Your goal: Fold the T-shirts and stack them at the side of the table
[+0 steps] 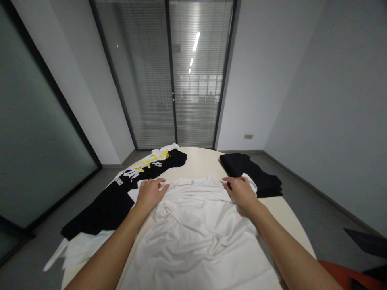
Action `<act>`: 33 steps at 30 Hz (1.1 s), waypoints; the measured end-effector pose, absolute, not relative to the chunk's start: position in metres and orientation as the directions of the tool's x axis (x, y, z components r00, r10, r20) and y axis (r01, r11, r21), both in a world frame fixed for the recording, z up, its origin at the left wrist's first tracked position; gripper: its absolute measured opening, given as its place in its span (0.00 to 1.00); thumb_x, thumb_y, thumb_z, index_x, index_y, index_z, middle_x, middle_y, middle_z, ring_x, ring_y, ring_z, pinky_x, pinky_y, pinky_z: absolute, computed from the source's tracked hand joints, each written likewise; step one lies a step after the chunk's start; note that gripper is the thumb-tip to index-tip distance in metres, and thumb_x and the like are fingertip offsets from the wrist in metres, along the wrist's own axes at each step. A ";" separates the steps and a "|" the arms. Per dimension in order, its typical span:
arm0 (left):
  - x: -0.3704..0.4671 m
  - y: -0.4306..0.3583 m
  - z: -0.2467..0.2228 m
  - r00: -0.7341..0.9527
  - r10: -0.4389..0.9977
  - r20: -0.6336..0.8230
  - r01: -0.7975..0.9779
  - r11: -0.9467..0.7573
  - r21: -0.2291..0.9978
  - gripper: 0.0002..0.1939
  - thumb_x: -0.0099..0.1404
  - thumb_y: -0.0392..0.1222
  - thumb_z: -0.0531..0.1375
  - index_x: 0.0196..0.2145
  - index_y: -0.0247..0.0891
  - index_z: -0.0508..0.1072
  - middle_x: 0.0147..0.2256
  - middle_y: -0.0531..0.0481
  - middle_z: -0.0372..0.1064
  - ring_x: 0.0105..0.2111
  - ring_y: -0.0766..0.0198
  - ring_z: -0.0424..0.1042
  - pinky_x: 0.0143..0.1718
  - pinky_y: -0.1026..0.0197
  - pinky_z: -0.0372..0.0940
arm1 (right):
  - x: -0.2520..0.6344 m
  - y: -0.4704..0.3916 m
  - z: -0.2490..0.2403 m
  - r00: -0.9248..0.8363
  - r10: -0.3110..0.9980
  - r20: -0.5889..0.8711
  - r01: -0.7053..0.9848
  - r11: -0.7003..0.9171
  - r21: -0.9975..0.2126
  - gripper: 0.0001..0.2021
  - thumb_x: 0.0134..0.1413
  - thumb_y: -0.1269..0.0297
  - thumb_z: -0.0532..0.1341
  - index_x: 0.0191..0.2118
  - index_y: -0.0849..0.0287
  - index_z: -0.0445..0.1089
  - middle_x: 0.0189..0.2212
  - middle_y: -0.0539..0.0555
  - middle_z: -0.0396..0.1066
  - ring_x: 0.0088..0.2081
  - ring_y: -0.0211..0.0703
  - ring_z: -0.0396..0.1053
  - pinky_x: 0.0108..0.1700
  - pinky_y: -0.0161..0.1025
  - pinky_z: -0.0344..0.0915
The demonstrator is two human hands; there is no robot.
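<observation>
A white T-shirt (199, 233) lies spread and wrinkled on the pale table (199, 159), its collar at the far end. At the shirt's left shoulder area is my left hand (151, 192), thumb and fingers apart, resting on the cloth. My right hand (240, 190) is at the right shoulder; its thumb and index finger are near the shirt's edge, and its other fingers are curled out of sight. A bit of white sleeve shows beyond that hand.
Black shirts with yellow and white print (121, 197) lie with white cloth (86, 245) along the table's left side. Folded black clothes (254, 175) are stacked at the back right. Something red (347, 276) stands at the lower right.
</observation>
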State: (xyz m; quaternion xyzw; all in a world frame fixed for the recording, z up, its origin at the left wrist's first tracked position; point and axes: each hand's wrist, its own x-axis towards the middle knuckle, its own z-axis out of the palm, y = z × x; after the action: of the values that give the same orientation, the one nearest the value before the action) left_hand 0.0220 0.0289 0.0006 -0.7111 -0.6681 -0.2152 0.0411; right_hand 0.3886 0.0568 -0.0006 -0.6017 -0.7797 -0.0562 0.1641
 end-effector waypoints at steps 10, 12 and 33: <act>0.023 0.030 -0.001 0.076 0.909 0.409 0.962 -0.175 0.209 0.12 0.71 0.44 0.53 0.42 0.42 0.76 0.41 0.47 0.77 0.43 0.53 0.73 0.47 0.53 0.61 | 0.386 0.053 0.003 -0.234 0.918 0.321 0.956 0.277 -0.093 0.11 0.66 0.62 0.55 0.39 0.57 0.75 0.34 0.55 0.79 0.41 0.47 0.74 0.51 0.45 0.52; 0.024 0.030 0.000 0.052 0.898 0.437 0.954 -0.174 0.245 0.12 0.72 0.43 0.52 0.43 0.41 0.74 0.40 0.47 0.77 0.41 0.54 0.73 0.48 0.53 0.62 | 0.387 0.055 0.002 -0.202 0.915 0.348 0.956 0.262 -0.134 0.11 0.67 0.62 0.53 0.41 0.58 0.73 0.33 0.55 0.79 0.39 0.47 0.74 0.51 0.44 0.53; 0.033 0.018 0.019 -0.071 0.897 0.435 0.967 -0.045 0.251 0.16 0.72 0.45 0.51 0.47 0.44 0.77 0.47 0.46 0.71 0.40 0.56 0.74 0.40 0.58 0.66 | 0.389 0.048 0.025 0.067 0.920 0.386 0.945 0.066 -0.321 0.11 0.61 0.56 0.58 0.43 0.50 0.76 0.32 0.52 0.78 0.34 0.46 0.73 0.31 0.38 0.57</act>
State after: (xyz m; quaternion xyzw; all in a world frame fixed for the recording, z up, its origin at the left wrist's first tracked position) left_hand 0.0330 0.0183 0.0188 -0.6780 -0.6874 -0.2511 0.0691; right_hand 0.3887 0.0477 0.0246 -0.6831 -0.6826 -0.0239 0.2585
